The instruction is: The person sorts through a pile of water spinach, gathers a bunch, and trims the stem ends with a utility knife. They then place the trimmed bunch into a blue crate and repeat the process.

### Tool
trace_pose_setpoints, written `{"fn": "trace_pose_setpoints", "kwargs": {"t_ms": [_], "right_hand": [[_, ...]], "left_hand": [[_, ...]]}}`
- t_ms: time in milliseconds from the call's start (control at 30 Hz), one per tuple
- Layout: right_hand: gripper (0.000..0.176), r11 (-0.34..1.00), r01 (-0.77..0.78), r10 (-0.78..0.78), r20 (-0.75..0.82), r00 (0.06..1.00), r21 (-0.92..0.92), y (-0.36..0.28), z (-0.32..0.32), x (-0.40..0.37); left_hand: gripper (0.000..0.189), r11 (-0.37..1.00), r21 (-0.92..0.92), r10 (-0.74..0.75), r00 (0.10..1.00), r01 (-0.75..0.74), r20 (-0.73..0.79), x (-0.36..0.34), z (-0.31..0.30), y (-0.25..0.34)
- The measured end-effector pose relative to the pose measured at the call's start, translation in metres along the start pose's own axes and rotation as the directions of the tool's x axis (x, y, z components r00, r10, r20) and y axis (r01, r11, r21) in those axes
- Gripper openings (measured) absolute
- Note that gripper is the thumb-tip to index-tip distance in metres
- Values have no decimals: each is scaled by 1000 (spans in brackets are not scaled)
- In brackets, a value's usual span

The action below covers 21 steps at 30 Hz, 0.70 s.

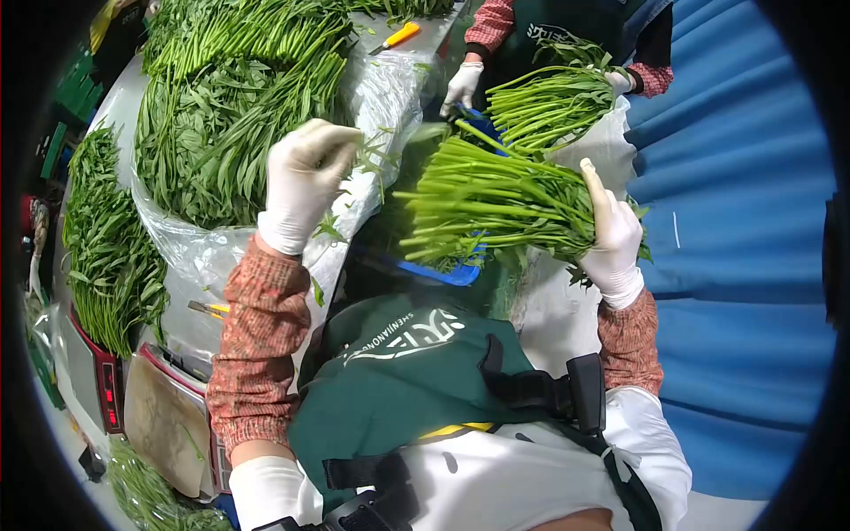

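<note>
Right grip [613, 243] is wrapped round the leafy end of a bunch of what looks like water spinach [513, 196], stems fanned left above a blue tray [450, 275]. I'd hold it just snug enough that nothing slides, no crushing the leaves, and keep those stem ends level. Left grip [305, 181] has thumb and fingers pressed together by some leaf bits [373, 157]; can't tell if it's pinching one. Light nips beat yanking imo. Don't snag the big heap of greens [208, 146] on the worktop [188, 332], left, or bump the co-worker's bunch [551, 104] farther off. Orange-handled knife [403, 35] at the far side too, so watch your fingers.
</note>
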State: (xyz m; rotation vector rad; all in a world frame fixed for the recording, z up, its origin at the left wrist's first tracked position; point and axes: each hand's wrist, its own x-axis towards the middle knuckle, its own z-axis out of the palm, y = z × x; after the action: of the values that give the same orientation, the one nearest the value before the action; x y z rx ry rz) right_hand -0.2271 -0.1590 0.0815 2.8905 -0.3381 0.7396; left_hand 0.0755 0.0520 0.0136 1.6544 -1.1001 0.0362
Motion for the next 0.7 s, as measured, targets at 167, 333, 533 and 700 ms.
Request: {"fn": "trace_pose_setpoints", "kwargs": {"t_ms": [167, 333, 533, 700], "right_hand": [[84, 998, -62, 62, 4, 998, 25, -1, 1, 3], [84, 998, -52, 54, 54, 997, -47, -5, 5, 3], [83, 1000, -7, 7, -20, 1000, 21, -16, 13, 5], [85, 989, -57, 54, 32, 998, 136, -17, 18, 0]], "left_hand": [[14, 929, 365, 113, 986, -60, -126, 7, -2, 1], [28, 998, 42, 48, 993, -52, 108, -3, 22, 38], [41, 471, -618, -379, 777, 629, 503, -15, 53, 40], [34, 62, -735, -422, 685, 675, 594, -25, 54, 15]]}}
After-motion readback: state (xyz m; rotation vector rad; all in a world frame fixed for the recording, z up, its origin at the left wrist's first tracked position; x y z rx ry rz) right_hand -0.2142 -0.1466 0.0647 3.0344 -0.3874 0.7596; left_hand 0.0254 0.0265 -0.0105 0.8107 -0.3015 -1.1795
